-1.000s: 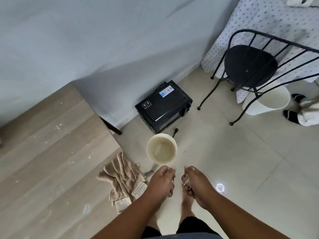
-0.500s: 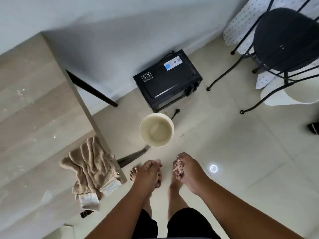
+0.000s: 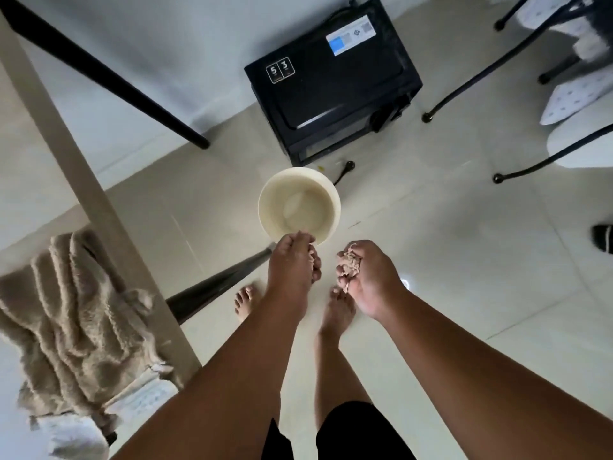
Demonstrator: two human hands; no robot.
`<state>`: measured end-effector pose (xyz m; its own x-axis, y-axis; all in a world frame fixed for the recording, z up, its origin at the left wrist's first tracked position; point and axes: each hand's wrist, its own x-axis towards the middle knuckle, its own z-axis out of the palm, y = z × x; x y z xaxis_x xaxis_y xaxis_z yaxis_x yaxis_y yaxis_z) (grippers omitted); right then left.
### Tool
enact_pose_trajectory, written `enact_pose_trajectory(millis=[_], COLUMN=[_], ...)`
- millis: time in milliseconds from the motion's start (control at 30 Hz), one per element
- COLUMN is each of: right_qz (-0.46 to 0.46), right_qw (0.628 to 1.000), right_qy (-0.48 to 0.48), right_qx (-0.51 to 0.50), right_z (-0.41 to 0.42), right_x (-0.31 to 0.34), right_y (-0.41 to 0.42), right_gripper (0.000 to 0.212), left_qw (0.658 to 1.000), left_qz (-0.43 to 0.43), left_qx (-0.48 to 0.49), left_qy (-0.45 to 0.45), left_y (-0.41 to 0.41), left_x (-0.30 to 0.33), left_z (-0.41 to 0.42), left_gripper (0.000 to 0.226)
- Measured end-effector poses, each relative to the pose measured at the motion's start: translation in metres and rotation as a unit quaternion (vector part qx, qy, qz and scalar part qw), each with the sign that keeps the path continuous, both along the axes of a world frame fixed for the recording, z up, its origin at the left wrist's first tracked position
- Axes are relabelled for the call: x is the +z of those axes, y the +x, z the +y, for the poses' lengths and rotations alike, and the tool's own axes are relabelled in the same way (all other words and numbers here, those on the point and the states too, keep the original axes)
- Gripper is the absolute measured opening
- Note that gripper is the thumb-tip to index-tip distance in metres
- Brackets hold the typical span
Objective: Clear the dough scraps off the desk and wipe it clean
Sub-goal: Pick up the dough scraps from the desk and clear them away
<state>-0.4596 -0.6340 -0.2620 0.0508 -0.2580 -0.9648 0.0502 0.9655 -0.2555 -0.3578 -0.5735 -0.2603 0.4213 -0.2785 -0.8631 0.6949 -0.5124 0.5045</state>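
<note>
My right hand is cupped around a clump of pale dough scraps, held just right of a cream round bin on the floor. My left hand has curled fingers with a little dough between them, at the bin's near rim. A beige towel hangs over the corner of the wooden desk at the left. Only the desk's edge shows.
A black countertop oven sits on the floor beyond the bin, against the wall. Black metal chair legs and a white bin stand at the upper right. Black desk legs cross the left. My bare feet are below my hands.
The view has tipped down and closer to the floor. Both hands have moved forward to the cream bin's near rim, the right one still holding the dough scraps.
</note>
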Motion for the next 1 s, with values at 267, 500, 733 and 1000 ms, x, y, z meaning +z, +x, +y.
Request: enact_pose_trajectory(millis=[267,500,733,1000], right_qz=[0.019,0.017,0.024,0.004], right_qw=[1.0,0.999,0.997,0.996], right_qy=[0.003,-0.03,-0.051,-0.064], right_qx=[0.017,0.032,0.054,0.059], right_z=[-0.011,-0.008,-0.011,-0.015], right_x=[-0.069,-0.108,-0.129,-0.14], right_y=[0.006,0.02,0.035,0.047], right_gripper=[0.016,0.005,0.005,0.007], left_qw=[0.989,0.972,0.961,0.954], left_qz=[0.066,0.095,0.126,0.11], left_qx=[0.131,0.212,0.242,0.273], left_qy=[0.002,-0.018,-0.039,-0.049], left_y=[-0.001,0.015,0.028,0.038], left_x=[-0.061,-0.096,-0.117,-0.13], left_z=[-0.001,-0.004,-0.003,-0.001], left_gripper=[0.009,0.017,0.009,0.006])
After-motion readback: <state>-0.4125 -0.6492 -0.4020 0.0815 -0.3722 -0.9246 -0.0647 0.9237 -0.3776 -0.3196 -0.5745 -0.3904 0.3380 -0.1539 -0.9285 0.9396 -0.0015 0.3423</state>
